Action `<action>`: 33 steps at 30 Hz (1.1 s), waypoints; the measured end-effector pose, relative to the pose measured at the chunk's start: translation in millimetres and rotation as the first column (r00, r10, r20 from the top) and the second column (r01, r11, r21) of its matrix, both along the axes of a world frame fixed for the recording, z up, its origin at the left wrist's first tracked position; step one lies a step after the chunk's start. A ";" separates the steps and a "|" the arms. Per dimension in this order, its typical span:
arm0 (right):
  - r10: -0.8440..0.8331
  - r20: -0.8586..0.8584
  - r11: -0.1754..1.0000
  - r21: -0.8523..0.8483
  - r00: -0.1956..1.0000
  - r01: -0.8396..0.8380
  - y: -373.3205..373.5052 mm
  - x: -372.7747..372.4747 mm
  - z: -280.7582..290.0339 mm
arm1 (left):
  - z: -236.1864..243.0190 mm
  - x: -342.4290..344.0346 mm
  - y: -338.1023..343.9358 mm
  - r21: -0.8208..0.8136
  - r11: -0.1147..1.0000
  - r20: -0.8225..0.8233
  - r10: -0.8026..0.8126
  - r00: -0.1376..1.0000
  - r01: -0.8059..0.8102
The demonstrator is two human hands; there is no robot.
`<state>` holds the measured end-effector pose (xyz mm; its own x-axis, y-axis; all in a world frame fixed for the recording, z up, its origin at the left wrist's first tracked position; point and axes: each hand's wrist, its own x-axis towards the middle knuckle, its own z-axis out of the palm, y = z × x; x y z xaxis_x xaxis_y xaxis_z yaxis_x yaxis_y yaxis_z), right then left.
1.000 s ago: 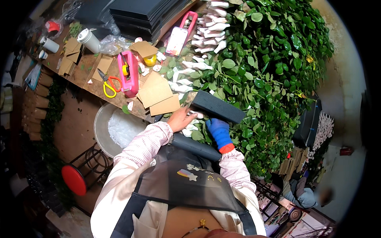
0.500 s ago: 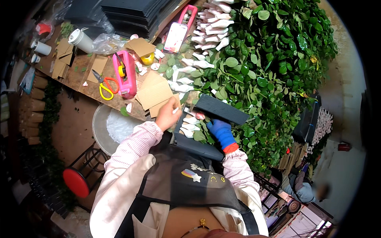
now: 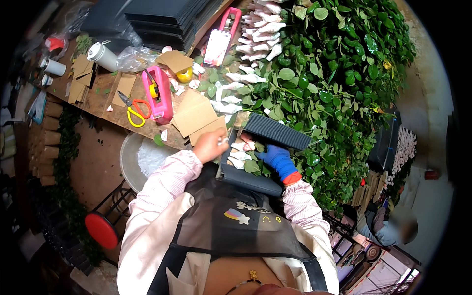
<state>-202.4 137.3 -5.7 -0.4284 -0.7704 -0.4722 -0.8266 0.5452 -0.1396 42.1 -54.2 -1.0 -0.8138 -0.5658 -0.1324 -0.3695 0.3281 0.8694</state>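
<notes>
My bare left hand [image 3: 212, 145] is closed at the left edge of a black corrugated wrap [image 3: 253, 181]. A small white thing shows at its blurred fingertips; I cannot make out what it is. Inside the wrap lie several rose heads in white net sleeves [image 3: 240, 156], on a brown cardboard piece, with a pinkish bud uncovered above them. My right hand [image 3: 277, 160], in a blue glove with a red cuff, is closed around the leafy rose stems between the wrap's two dark sides. Its fingertips are partly hidden by leaves. The wrap's raised flap [image 3: 277, 132] stands just beyond the glove.
On the wooden table are cardboard pieces [image 3: 194, 115], scissors [image 3: 134, 109], a pink tape dispenser [image 3: 158, 96], a phone [image 3: 217, 47] and a white cup [image 3: 102, 56]. A leafy rose pile [image 3: 334, 83] fills the right. A red stool [image 3: 102, 230] and tub [image 3: 129, 162] stand at left.
My left hand has moved a little right and down, closer to the rose heads. The right glove and the wrap sit slightly lower and further right. The whole view has shifted a little.
</notes>
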 end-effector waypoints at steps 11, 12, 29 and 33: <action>-0.061 -0.131 0.995 0.075 0.990 0.071 3.1 15.4 -18.0 | 7.2 -7.7 29.4 -0.001 0.997 0.013 0.082 0.997 -0.082; -0.058 -0.117 0.994 0.081 0.991 0.068 4.2 12.7 -17.3 | 25.2 -6.2 18.9 0.120 0.978 0.045 0.168 0.985 -0.172; 0.147 -0.181 0.981 0.154 0.972 -0.119 -10.5 36.7 7.0 | -15.7 -2.2 38.1 0.018 0.971 0.133 -0.239 0.962 0.238; 0.158 -0.300 0.975 -0.101 0.941 -0.196 6.0 31.6 -13.5 | -37.6 20.0 27.9 0.564 0.816 0.117 0.071 0.991 -0.125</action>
